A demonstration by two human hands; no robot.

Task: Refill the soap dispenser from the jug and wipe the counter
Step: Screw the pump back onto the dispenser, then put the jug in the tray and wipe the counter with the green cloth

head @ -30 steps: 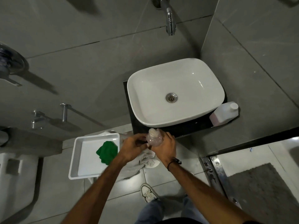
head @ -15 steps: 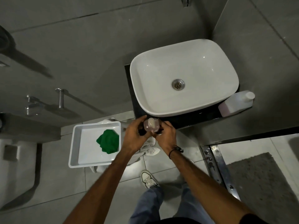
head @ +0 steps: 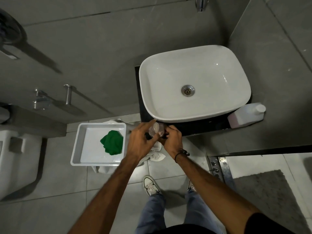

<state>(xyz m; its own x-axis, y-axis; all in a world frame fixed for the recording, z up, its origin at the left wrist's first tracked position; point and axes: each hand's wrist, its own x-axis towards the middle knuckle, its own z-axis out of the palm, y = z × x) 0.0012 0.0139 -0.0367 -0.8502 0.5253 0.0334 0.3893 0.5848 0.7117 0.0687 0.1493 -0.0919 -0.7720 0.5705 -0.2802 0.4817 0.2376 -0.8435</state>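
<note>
Both my hands are at the front edge of the counter (head: 194, 130), just below the sink (head: 194, 83). My left hand (head: 140, 142) has its fingers curled round the clear soap bottle (head: 156, 130), thumb side toward the sink, index finger reaching up to the sink's rim. My right hand (head: 172, 141) is on the other side of the bottle, fingers bent in against it & something dark near its neck; can't tell if that's the pump top, too small and half hidden. So both hands grip the bottle, which sits between them, w/ its pale open-looking top facing up at me. Can't tell if it rests on the counter or is held just off it.

The jug (head: 246, 116) lies on its side on the counter at the sink's right corner, white cap on, pinkish liquid pooled at its low end, well apart from my hands.

Left of me on the floor side: a white tray (head: 79, 144) w/ a green cloth (head: 112, 142) bunched in its right half. A pale towel (head: 157, 153) hangs below my hands, btw the tray and my right wrist. Black band on my right wrist. Tap (head: 200, 4) pokes in at top, over the sink.
</note>
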